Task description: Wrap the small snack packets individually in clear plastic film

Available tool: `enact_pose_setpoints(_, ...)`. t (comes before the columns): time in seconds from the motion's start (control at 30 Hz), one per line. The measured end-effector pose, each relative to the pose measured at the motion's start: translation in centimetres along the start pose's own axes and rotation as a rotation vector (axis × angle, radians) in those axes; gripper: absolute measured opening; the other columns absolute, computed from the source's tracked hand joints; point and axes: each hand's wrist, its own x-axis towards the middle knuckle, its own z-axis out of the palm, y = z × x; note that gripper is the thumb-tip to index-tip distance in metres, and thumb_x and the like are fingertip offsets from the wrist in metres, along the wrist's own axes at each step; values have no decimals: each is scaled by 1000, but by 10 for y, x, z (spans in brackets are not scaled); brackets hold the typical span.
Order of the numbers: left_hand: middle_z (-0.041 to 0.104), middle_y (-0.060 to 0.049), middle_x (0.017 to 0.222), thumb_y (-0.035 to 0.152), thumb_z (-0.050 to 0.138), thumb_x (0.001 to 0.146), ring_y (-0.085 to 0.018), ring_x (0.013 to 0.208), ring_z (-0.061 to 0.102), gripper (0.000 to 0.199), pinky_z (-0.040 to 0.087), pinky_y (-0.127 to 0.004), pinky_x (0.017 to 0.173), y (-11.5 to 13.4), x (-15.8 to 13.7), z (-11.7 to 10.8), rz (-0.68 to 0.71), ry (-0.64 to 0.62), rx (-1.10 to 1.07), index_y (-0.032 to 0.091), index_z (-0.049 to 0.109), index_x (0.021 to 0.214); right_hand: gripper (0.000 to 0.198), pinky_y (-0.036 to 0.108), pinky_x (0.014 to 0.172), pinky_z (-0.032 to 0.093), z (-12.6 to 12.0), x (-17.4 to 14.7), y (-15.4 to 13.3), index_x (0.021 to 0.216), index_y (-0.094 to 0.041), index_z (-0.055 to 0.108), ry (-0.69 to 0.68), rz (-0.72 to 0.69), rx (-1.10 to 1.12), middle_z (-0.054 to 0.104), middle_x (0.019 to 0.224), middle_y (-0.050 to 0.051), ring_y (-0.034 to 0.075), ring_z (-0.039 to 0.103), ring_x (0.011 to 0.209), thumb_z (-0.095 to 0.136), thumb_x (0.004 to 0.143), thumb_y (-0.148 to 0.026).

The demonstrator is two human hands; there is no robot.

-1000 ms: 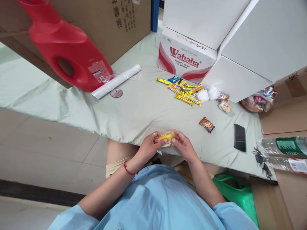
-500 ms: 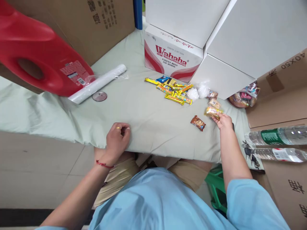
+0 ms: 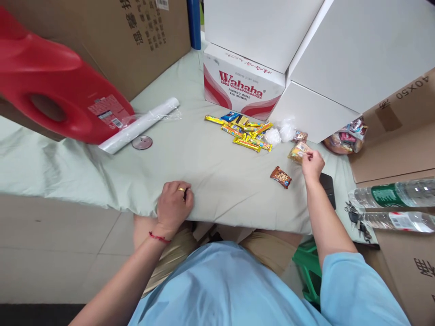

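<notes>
Red jug [image 3: 68, 81], one, moulded handle, contents not visible; left hand [image 3: 175, 203], loosely curled at the front edge of the worktop [image 3: 214, 181], nothing seen in it; Wahaha carton [image 3: 243, 86], one, contents hidden; yellow packet [image 3: 296, 153], one, on the right-hand part of the worktop among other wrapped snacks, probably light, slick-filmed and crushable (the wrapper would likely give before the filling), best taken by an end seam with a gentle pinch; right hand [image 3: 307, 156], fingers drawn together at the packet's right end, whether pinching it or merely touching cannot be told; bowl [image 3: 335, 148], one, brown, heaped with assorted snack packets [image 3: 350, 132]; clear bottles [image 3: 390, 194], two, labelled, fill level unclear
</notes>
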Motion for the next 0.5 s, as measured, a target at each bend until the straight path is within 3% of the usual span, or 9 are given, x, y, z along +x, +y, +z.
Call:
enact_pose_setpoints(0.1, 71, -13, 96, 20, 51, 92, -33, 99, 60, 18, 53, -49, 87, 1, 0, 1, 2, 4, 15, 22, 69, 91, 13, 36, 87, 52, 23, -1, -22, 93, -18, 73, -230, -158, 10, 72, 89, 6, 20, 64, 81, 64, 85, -24)
enact_pose_setpoints(0.2, 71, -13, 95, 19, 51, 93, -33, 97, 60, 18, 53, -48, 86, 1, -1, 1, 13, 12, 36, 22, 68, 90, 26, 37, 92, 51, 56, 2, -48, 103, -16, 77, -370, -233, -53, 75, 103, 11, 23, 65, 89, 60, 83, -18)
enact_pose_setpoints(0.33, 71, -12, 94, 18, 52, 92, -32, 97, 61, 17, 54, -46, 86, 1, -1, 0, 30, 21, 40, 22, 68, 90, 29, 39, 99, 46, 92, -1, -72, 98, -16, 77, -340, -127, -39, 73, 115, 15, 27, 64, 101, 60, 75, -11)
enact_pose_setpoints(0.5, 70, -12, 93, 16, 52, 92, -31, 95, 61, 18, 54, -45, 85, 2, -2, 0, 15, 27, 31, 22, 69, 91, 6, 38, 89, 48, 100, -10, -68, 75, -19, 64, -261, -13, 72, 70, 84, 10, 25, 62, 86, 63, 78, -24)
